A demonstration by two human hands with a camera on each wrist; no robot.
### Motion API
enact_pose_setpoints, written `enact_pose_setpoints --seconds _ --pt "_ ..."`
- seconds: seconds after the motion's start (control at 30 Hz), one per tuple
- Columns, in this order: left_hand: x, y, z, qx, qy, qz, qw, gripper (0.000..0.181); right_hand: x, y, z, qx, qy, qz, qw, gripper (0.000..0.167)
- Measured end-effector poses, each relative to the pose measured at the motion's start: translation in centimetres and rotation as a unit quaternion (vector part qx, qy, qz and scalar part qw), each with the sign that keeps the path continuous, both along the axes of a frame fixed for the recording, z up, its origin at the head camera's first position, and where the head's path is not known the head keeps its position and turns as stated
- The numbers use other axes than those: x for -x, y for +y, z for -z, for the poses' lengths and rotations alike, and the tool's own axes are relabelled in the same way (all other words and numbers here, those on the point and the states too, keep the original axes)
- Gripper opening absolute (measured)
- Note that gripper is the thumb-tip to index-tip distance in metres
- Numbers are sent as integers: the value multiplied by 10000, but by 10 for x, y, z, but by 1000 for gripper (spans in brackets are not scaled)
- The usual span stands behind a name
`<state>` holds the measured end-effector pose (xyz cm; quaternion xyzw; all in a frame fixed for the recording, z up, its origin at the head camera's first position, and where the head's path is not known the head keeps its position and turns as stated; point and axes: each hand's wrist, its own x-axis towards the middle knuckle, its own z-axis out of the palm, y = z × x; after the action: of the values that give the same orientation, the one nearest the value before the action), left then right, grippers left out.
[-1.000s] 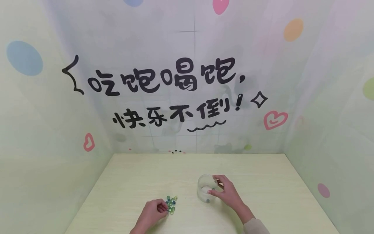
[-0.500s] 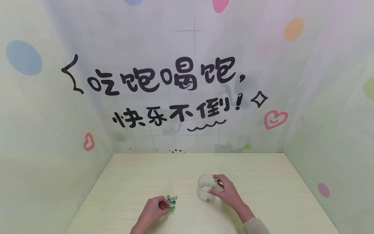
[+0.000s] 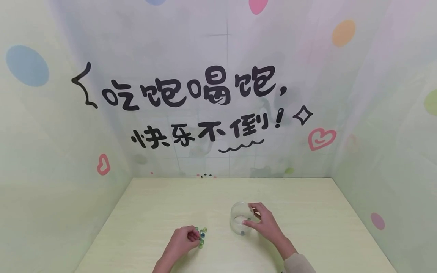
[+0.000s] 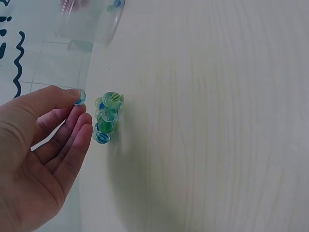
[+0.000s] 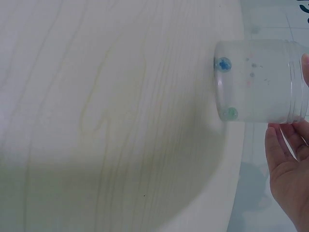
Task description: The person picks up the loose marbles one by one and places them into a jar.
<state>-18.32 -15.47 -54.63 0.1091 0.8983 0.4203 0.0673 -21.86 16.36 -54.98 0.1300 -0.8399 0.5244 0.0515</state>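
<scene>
My left hand (image 3: 181,242) pinches a clear blue-green glass marble (image 4: 80,98) between thumb and fingertips. The marble is up off the table, just beside a small cluster of green, blue and yellowish marbles (image 4: 107,118). On the right, my right hand (image 3: 268,225) grips the rim of a clear plastic jar (image 5: 265,82), thumb on the near side and fingers around the far side. The jar stands upright on the table with its mouth uncovered. Inside, at its bottom, lie a blue marble (image 5: 223,64) and a green marble (image 5: 231,113).
A pale wood-grain table (image 3: 160,204) bears everything. Its back edge meets a printed curtain (image 3: 191,57) with black lettering, and more curtain hangs along both sides. The jar stands to the right of the marble cluster, with a stretch of tabletop between them.
My left hand has shifted slightly forward and lifted from the cluster, and a marble now shows pinched in it. The right hand and the jar have stayed in place.
</scene>
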Motion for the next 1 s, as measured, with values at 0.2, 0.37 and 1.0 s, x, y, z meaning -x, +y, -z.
enact_pose_setpoints --seconds 0.2,0.37,1.0 --pt "2 2 -2 -34 59 63 10000 11 0 0 1 -25 176 -37 9998 61" --pt "4 4 -2 -67 109 110 9999 12 0 1 3 -43 222 -82 9997 61" --pt "12 14 -10 -65 154 172 9997 11 2 1 3 68 -78 -4 9999 63"
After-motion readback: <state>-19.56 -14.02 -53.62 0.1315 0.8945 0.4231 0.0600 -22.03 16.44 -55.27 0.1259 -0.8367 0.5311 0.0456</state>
